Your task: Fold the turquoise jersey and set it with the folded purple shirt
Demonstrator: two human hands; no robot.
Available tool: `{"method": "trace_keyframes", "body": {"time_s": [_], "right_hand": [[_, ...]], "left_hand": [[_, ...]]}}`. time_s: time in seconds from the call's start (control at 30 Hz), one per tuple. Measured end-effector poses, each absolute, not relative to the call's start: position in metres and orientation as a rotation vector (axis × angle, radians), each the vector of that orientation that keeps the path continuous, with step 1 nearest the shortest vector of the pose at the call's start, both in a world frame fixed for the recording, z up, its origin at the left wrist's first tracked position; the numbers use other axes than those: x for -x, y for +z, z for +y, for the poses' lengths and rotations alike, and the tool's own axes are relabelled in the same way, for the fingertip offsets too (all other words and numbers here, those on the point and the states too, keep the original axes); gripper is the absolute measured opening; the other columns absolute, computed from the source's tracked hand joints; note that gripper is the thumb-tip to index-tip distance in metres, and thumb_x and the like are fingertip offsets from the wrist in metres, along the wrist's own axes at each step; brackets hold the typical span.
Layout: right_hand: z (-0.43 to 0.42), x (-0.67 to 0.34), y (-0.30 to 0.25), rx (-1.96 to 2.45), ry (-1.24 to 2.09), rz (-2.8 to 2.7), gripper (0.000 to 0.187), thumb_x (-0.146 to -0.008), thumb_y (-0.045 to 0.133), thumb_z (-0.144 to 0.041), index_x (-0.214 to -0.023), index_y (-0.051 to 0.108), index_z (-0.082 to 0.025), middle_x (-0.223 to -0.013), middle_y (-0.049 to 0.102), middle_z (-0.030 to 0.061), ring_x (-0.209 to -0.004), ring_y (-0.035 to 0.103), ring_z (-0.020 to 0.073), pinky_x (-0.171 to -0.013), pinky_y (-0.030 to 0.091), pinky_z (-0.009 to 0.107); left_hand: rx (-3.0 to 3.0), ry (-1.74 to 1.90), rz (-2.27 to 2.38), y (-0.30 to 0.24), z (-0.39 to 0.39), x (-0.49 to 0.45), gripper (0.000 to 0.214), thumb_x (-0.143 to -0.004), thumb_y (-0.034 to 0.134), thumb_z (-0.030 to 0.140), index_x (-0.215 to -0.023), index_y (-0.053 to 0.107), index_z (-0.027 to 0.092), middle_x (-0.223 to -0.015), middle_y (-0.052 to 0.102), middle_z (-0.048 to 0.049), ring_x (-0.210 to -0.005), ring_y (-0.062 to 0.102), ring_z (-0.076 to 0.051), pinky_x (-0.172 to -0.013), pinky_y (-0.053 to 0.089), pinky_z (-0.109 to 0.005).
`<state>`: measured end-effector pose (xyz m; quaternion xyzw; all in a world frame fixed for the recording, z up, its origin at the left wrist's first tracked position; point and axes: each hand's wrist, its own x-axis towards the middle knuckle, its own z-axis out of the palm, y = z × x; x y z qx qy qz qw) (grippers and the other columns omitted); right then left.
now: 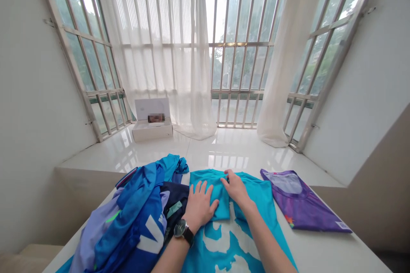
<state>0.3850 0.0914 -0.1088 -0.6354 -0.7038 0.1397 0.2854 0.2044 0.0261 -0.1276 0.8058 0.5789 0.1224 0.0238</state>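
A teal shirt [256, 198] with a white print lies spread on the white table [323, 251] in front of me. Its left sleeve is folded inward over the body. My left hand [199, 205], with a dark watch on the wrist, lies flat and open on that folded part, fingers spread. My right hand [235, 187] rests just to the right of it, fingers pressing down on the folded fabric near the collar.
A heap of blue, navy and lilac garments [134, 217] is piled at the left of the table. A folded purple shirt [299, 204] lies at the right. Beyond, a glossy white ledge holds an open white box [152, 124] before barred windows and sheer curtains.
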Motion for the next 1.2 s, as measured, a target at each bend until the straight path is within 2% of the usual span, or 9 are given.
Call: {"method": "trace_keyframes", "body": {"time_s": [0.1, 0.17, 0.27, 0.33, 0.43, 0.53, 0.7, 1.03, 1.2], "right_hand": [[0.085, -0.397, -0.088, 1.642, 0.300, -1.889, 0.036, -0.096, 0.044, -0.039, -0.124, 0.055, -0.020, -0.112, 0.068, 0.0093, -0.104, 0.066, 0.0225, -0.088, 0.051, 0.032], [0.075, -0.408, -0.080, 1.631, 0.251, -1.909, 0.039, -0.096, 0.042, -0.043, -0.124, 0.056, -0.020, -0.120, 0.065, 0.0104, -0.115, 0.061, 0.0232, -0.099, 0.048, 0.033], [0.053, -0.425, -0.086, 1.681, 0.217, -1.946, 0.040, -0.093, 0.046, -0.041, -0.120, 0.062, -0.017, -0.126, 0.064, 0.0137, -0.123, 0.056, 0.0274, -0.107, 0.042, 0.037], [0.040, -0.431, -0.101, 1.762, 0.191, -1.963, 0.046, -0.091, 0.050, -0.041, -0.126, 0.062, -0.013, -0.135, 0.059, 0.0174, -0.131, 0.050, 0.0319, -0.111, 0.039, 0.042], [0.027, -0.433, -0.126, 1.950, 0.096, -2.026, 0.064, -0.093, 0.048, -0.049, -0.145, 0.049, -0.012, -0.155, 0.042, 0.0170, -0.145, 0.033, 0.0346, -0.117, 0.030, 0.047], [0.023, -0.431, -0.141, 2.109, 0.077, -2.096, 0.071, -0.096, 0.039, -0.058, -0.153, 0.037, -0.016, -0.162, 0.031, 0.0136, -0.150, 0.024, 0.0329, -0.120, 0.023, 0.047], [0.022, -0.432, -0.141, 2.179, 0.116, -2.162, 0.074, -0.096, 0.033, -0.063, -0.156, 0.030, -0.020, -0.164, 0.025, 0.0126, -0.152, 0.019, 0.0308, -0.122, 0.018, 0.046], [0.021, -0.434, -0.141, 2.128, 0.199, -2.159, 0.087, -0.089, 0.036, -0.074, -0.156, 0.030, -0.020, -0.165, 0.021, 0.0130, -0.153, 0.013, 0.0322, -0.123, 0.015, 0.050], [0.032, -0.456, -0.147, 1.873, 0.235, -2.146, 0.070, -0.095, 0.037, -0.057, -0.152, 0.040, -0.017, -0.161, 0.033, 0.0108, -0.151, 0.023, 0.0272, -0.122, 0.026, 0.045]], "left_hand": [[-2.502, 0.390, 1.794, -0.129, 0.029, -0.205, 0.060, -0.099, 0.033, 0.057, -0.147, 0.047, 0.025, -0.155, 0.043, -0.0125, -0.143, 0.034, -0.036, -0.115, 0.023, -0.062], [-2.511, 0.391, 1.802, -0.128, 0.029, -0.207, 0.060, -0.099, 0.034, 0.056, -0.147, 0.048, 0.022, -0.154, 0.044, -0.0141, -0.143, 0.034, -0.037, -0.115, 0.023, -0.063], [-2.551, 0.398, 1.802, -0.122, 0.028, -0.213, 0.057, -0.099, 0.039, 0.050, -0.145, 0.050, 0.017, -0.152, 0.045, -0.0164, -0.144, 0.031, -0.037, -0.117, 0.019, -0.063], [-2.597, 0.415, 1.761, -0.117, 0.027, -0.218, 0.054, -0.098, 0.041, 0.041, -0.144, 0.050, 0.015, -0.153, 0.045, -0.0159, -0.146, 0.029, -0.034, -0.120, 0.017, -0.059], [-2.626, 0.422, 1.679, -0.115, 0.025, -0.223, 0.053, -0.099, 0.039, 0.038, -0.146, 0.048, 0.017, -0.154, 0.044, -0.0133, -0.147, 0.029, -0.032, -0.121, 0.018, -0.055], [-2.595, 0.393, 1.653, -0.118, 0.024, -0.223, 0.056, -0.100, 0.035, 0.050, -0.147, 0.047, 0.022, -0.154, 0.044, -0.0122, -0.146, 0.031, -0.034, -0.120, 0.019, -0.057], [-2.574, 0.373, 1.645, -0.121, 0.023, -0.219, 0.066, -0.098, 0.029, 0.063, -0.149, 0.044, 0.025, -0.156, 0.041, -0.0121, -0.146, 0.030, -0.036, -0.119, 0.017, -0.061], [-2.558, 0.338, 1.638, -0.120, 0.023, -0.219, 0.069, -0.097, 0.025, 0.066, -0.151, 0.041, 0.027, -0.158, 0.038, -0.0123, -0.146, 0.030, -0.037, -0.118, 0.017, -0.062], [-2.554, 0.340, 1.642, -0.121, 0.024, -0.219, 0.068, -0.097, 0.027, 0.065, -0.151, 0.042, 0.026, -0.157, 0.038, -0.0122, -0.146, 0.030, -0.038, -0.118, 0.017, -0.061]]}}
